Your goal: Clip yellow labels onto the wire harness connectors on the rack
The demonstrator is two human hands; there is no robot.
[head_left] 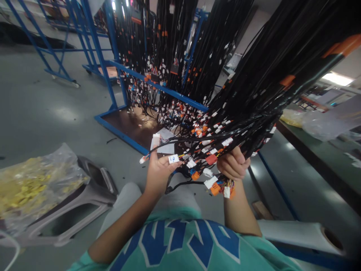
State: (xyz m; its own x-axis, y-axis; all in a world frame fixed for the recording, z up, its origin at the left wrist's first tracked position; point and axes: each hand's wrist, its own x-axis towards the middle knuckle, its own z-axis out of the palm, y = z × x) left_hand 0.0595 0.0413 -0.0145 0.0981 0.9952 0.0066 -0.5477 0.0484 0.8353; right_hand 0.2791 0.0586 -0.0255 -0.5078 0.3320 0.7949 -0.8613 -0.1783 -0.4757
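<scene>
My right hand (233, 164) is wrapped round a thick bunch of black cables (254, 109) that slants down from the upper right. Below and left of that fist dangle several plugs, among them a red connector (211, 159) and an orange connector (215, 189). My left hand (160, 169) pinches a cable end with a white connector (173, 159) marked with a dark character. A larger white connector (156, 139) stands at its index fingertip; whether the fingers grip it I cannot tell. Another small white plug (144, 159) pokes out left of the hand.
A blue metal rack (163, 89) hung with many cable bundles stands ahead, its brown base board (126, 126) low down. On the left, a bag of yellow parts (31, 184) rests on a grey plastic stool (93, 210). A white roll (299, 235) lies at lower right.
</scene>
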